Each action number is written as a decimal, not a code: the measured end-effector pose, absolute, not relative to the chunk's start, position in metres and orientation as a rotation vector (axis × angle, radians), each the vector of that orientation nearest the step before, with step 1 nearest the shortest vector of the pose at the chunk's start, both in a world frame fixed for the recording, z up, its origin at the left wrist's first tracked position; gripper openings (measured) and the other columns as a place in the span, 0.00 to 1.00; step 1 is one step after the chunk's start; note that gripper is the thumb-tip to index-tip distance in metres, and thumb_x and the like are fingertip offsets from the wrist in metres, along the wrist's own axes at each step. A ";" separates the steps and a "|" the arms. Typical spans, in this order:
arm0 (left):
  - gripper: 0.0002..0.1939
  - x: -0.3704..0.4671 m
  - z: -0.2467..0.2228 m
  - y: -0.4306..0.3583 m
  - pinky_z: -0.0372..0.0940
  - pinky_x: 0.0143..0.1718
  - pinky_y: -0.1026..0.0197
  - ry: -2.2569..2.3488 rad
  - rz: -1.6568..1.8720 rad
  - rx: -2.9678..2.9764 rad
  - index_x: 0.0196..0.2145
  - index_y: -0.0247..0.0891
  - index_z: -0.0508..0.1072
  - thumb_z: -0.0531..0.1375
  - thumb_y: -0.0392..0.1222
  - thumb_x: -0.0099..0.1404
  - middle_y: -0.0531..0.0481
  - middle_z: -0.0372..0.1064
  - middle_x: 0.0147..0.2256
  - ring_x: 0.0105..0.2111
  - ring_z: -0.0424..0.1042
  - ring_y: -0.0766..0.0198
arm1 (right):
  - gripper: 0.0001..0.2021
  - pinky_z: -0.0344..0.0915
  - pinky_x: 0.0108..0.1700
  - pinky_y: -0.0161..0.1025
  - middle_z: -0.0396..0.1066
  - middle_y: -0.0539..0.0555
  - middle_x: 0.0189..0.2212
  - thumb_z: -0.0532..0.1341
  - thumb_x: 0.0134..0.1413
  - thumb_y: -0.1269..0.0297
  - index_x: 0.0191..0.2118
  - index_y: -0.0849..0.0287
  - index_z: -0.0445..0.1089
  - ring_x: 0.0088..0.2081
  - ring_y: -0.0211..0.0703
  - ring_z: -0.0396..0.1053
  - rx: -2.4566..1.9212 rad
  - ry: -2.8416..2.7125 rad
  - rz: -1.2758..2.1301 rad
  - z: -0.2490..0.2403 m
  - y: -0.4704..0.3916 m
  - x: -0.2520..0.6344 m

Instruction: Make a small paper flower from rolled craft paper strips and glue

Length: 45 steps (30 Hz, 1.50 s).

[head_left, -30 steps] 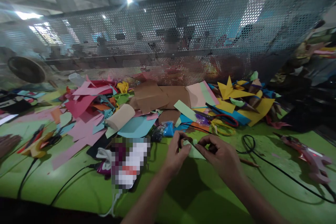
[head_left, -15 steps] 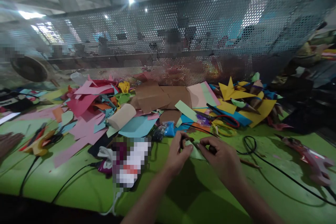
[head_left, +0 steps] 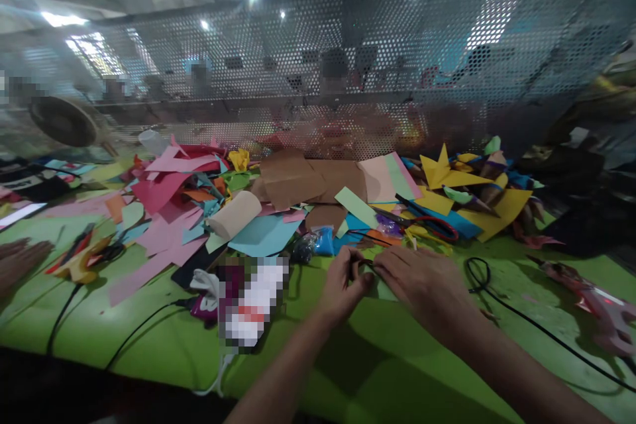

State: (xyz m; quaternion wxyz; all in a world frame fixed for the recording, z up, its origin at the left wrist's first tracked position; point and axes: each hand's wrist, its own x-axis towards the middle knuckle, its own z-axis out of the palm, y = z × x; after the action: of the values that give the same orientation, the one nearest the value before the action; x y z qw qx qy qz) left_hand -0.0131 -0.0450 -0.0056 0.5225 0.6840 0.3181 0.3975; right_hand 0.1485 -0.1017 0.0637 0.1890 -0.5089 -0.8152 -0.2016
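Above the front middle of the green table, my left hand (head_left: 345, 288) pinches a small piece of light green paper (head_left: 383, 290) between thumb and fingers. My right hand (head_left: 422, 281) is closed over the same piece from the other side, back of the hand upward. Its fingers hide most of the paper; only a lower corner shows. A dark, thin curved edge shows between the fingertips, too small to make out. Just beyond the hands lie red-and-black handled scissors (head_left: 437, 225) and yellow-handled scissors (head_left: 420, 238).
A pink glue gun (head_left: 591, 305) with a black cable lies right, a yellow one (head_left: 79, 265) left. Paper scraps (head_left: 169, 212), a cardboard roll (head_left: 233, 214) and a yellow paper star (head_left: 447, 172) line the back before a perforated metal screen (head_left: 278, 73). Another person's hand (head_left: 22, 262) rests far left.
My right hand has turned and folded further over the green paper, covering more of it and the brown stick beside the wrist. My left hand keeps its pinch. The view has shifted slightly.
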 end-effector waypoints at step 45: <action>0.11 -0.011 -0.002 -0.045 0.55 0.34 0.60 0.860 0.997 1.747 0.35 0.40 0.62 0.60 0.48 0.62 0.55 0.59 0.30 0.32 0.62 0.61 | 0.10 0.50 0.32 0.39 0.72 0.52 0.27 0.56 0.54 0.81 0.32 0.58 0.67 0.27 0.42 0.67 -1.263 -2.745 -0.575 0.101 -0.063 0.138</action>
State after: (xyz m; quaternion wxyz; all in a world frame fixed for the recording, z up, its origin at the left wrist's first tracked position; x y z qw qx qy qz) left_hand -0.0107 -0.0450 -0.0023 0.4591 0.7095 0.3493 0.4048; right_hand 0.1377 -0.0628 0.1007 0.0326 -0.4104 -0.8919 -0.1869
